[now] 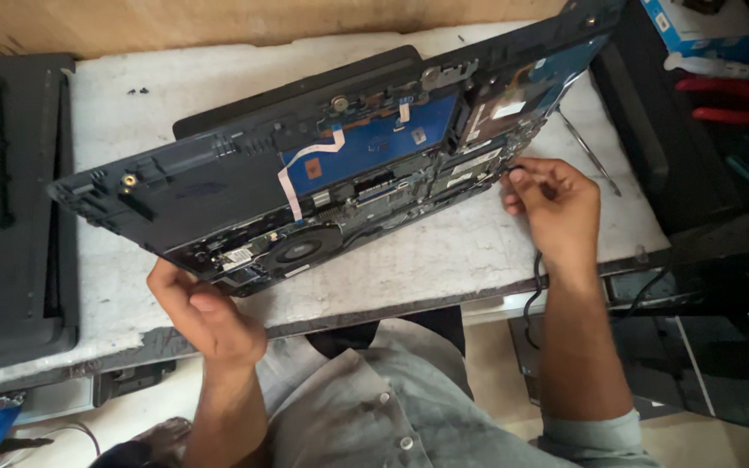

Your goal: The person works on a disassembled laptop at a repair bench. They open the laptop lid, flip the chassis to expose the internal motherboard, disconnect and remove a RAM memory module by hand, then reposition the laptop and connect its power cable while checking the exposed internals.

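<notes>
An opened laptop base [218,186] lies tilted on the white worktop [444,260], its insides up: a blue board, a white ribbon cable [305,165] and a round fan [298,250]. My left hand [205,316] grips the near left edge of the base, by the fan. My right hand [552,204] pinches a thin black cable [534,286] at the right side of the base; the cable hangs down over the table's front edge.
A dark laptop cover [10,208] lies at the left. A metal tweezer-like tool [589,152] rests at the right of the worktop. Red-handled tools [730,100] and a blue-white box [695,26] sit at far right. A wooden board backs the table.
</notes>
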`<action>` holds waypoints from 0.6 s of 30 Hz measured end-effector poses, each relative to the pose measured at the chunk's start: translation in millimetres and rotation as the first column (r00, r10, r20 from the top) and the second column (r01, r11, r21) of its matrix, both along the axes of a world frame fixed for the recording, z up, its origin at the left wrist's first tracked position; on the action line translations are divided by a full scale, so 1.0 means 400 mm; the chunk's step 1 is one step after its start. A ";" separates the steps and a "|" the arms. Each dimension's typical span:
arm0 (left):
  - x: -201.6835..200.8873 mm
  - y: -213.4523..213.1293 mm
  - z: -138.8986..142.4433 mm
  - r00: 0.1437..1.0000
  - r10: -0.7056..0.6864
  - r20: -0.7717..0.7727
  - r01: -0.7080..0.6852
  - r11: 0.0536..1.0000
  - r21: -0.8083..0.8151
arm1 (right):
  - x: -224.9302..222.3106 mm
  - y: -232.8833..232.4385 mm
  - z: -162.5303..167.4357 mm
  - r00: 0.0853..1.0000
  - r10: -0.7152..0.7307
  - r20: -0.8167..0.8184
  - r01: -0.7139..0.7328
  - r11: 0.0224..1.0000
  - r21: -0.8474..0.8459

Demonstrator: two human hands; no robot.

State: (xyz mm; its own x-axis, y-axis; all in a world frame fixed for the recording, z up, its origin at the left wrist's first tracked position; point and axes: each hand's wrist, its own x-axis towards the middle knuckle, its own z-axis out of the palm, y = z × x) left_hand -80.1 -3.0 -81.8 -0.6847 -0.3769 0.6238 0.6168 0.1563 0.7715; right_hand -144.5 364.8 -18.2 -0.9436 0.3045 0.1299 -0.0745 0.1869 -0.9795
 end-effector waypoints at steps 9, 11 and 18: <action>-0.013 -0.002 -0.002 0.998 -0.054 -0.041 0.054 0.999 0.001 | 0.001 0.023 -0.008 0.997 0.077 0.009 -0.076 0.996 -0.044; -0.016 -0.004 -0.001 0.998 -0.053 -0.045 0.053 0.998 -0.022 | -0.001 0.034 -0.013 0.994 0.111 0.003 -0.110 0.992 -0.065; -0.014 -0.012 -0.008 0.994 -0.105 -0.017 0.104 0.994 -0.029 | -0.005 0.065 -0.025 0.980 0.197 0.001 -0.196 0.976 -0.091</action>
